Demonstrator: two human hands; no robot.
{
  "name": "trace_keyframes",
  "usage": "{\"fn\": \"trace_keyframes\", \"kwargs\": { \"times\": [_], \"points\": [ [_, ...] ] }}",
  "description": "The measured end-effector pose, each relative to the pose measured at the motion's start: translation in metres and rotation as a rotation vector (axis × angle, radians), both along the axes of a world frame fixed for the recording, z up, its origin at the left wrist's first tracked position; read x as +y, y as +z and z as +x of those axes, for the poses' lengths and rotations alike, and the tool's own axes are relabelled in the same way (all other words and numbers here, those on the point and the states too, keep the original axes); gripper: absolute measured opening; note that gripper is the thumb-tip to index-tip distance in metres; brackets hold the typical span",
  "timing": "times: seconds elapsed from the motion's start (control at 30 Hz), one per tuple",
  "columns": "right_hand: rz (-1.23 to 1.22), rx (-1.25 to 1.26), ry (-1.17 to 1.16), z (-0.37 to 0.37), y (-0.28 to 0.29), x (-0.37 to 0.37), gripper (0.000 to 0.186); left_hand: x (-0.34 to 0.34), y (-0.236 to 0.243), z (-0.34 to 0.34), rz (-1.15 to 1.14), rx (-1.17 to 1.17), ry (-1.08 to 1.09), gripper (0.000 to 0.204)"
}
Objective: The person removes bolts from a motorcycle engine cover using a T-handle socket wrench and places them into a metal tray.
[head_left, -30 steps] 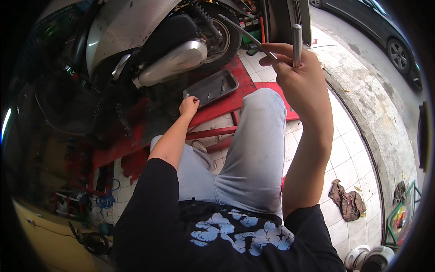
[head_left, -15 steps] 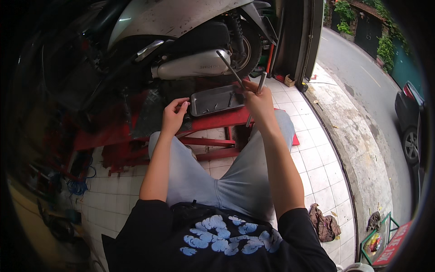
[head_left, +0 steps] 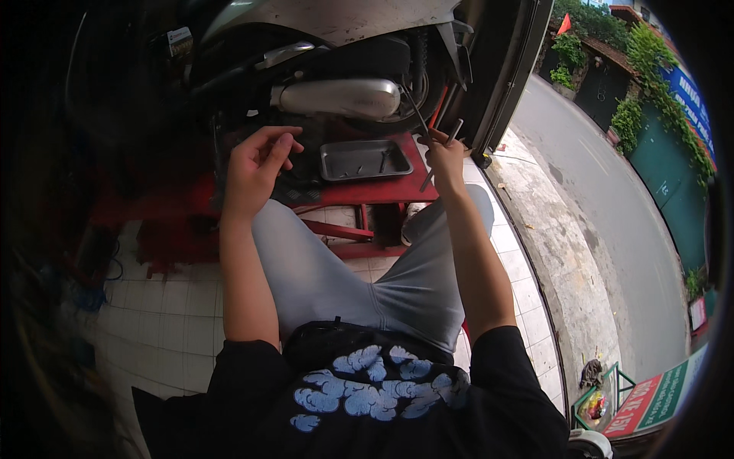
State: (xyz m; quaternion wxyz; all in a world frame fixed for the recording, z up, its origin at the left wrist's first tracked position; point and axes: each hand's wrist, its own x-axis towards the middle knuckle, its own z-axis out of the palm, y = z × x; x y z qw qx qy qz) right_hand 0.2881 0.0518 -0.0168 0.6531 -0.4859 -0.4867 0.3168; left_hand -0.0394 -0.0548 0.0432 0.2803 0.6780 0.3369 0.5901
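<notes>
My right hand point(head_left: 446, 162) is closed around a T-handle wrench point(head_left: 454, 131). Its crossbar sticks out above and below my fist, and the thin shaft points up toward the motorbike's rear wheel. Raised left of a metal tray point(head_left: 327, 173), my left hand point(head_left: 256, 170) has loosely bent fingers with gaps between them and nothing visible in it. Inside the tray lie a few small metal parts, among them a longer dark bolt point(head_left: 383, 161). Behind the tray stands the motorbike, with a silver cover point(head_left: 336, 99) low on its side.
The tray rests on a red lift platform point(head_left: 344, 191) in front of my knees. White floor tiles point(head_left: 191, 314) lie below. At right, a door frame point(head_left: 508, 69) borders the pavement and street. A green-framed stand with a sign point(head_left: 642, 402) is at the lower right.
My left hand has lifted and moved left, away from the tray's edge. The right hand still grips the wrench, its shaft now steeper. My view has shifted, showing more of the street.
</notes>
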Motion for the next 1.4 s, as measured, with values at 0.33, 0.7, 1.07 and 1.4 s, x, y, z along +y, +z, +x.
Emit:
{"fn": "trace_keyframes", "kwargs": {
  "times": [0.33, 0.7, 1.07, 1.4],
  "points": [
    [-0.011, 0.179, 0.088, 0.016, -0.019, 0.031, 0.045, -0.012, 0.002, 0.022, -0.035, 0.025, -0.031, 0.025],
    [0.019, 0.413, 0.305, 0.027, -0.039, 0.039, 0.046, -0.023, -0.002, 0.047, -0.096, 0.09, -0.067, 0.024],
    [0.167, -0.816, -0.248, -0.001, -0.059, 0.025, 0.053, -0.038, -0.004, 0.04, -0.066, 0.129, -0.003, 0.023],
    [-0.008, 0.501, 0.247, 0.031, -0.058, 0.026, 0.046, -0.039, 0.002, 0.034, 0.007, 0.108, -0.025, 0.023]
  ]
}}
